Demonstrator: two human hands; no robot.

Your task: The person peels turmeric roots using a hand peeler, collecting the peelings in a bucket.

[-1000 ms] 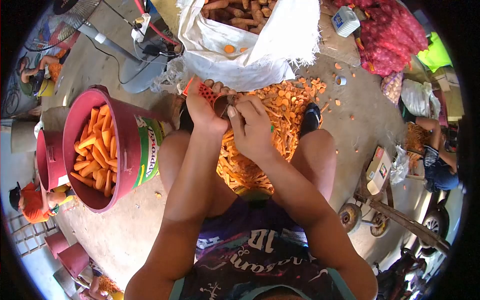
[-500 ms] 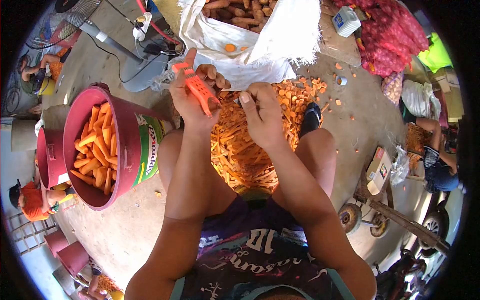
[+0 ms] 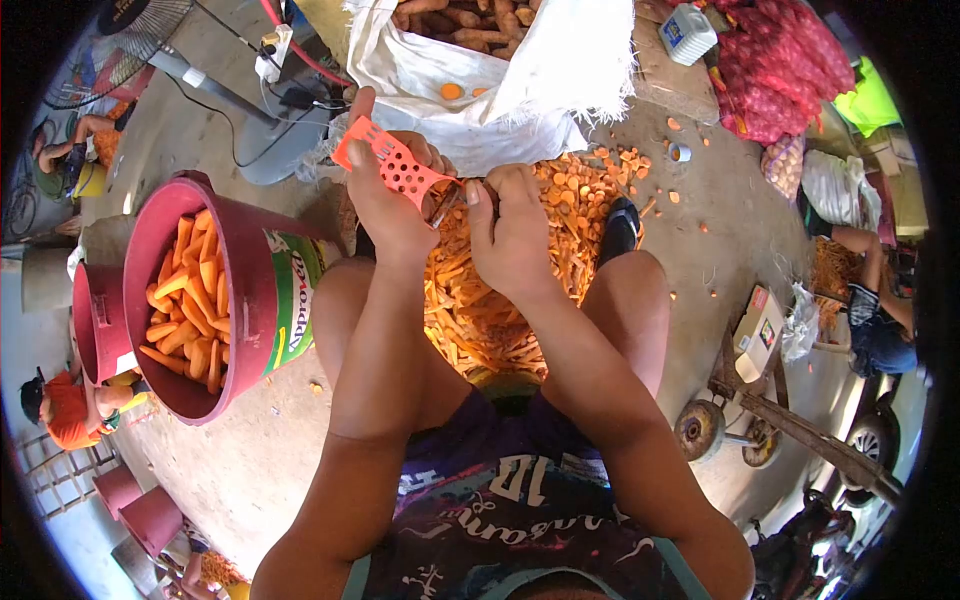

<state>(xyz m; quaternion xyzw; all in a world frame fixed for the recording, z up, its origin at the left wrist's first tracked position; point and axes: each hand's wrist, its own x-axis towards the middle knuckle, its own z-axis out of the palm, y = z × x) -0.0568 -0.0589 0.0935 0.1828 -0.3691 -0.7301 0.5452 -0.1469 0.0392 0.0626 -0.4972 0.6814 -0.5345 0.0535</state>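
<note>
Orange peeler (image 3: 402, 173) now nearer right fingers (image 3: 512, 183), "Approved" label (image 3: 294, 305) on red bucket (image 3: 250, 265)

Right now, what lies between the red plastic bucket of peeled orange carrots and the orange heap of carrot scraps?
In the head view, your bent bare left leg and left forearm lie between bucket and heap.

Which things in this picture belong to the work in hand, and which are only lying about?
Seem to belong:
peeler, in the left hand
right hand, at its lower end
peelings
peeled carrots, in the tub
white sack

Seem only lying about:
fan
jug
red net sack
cart
</note>
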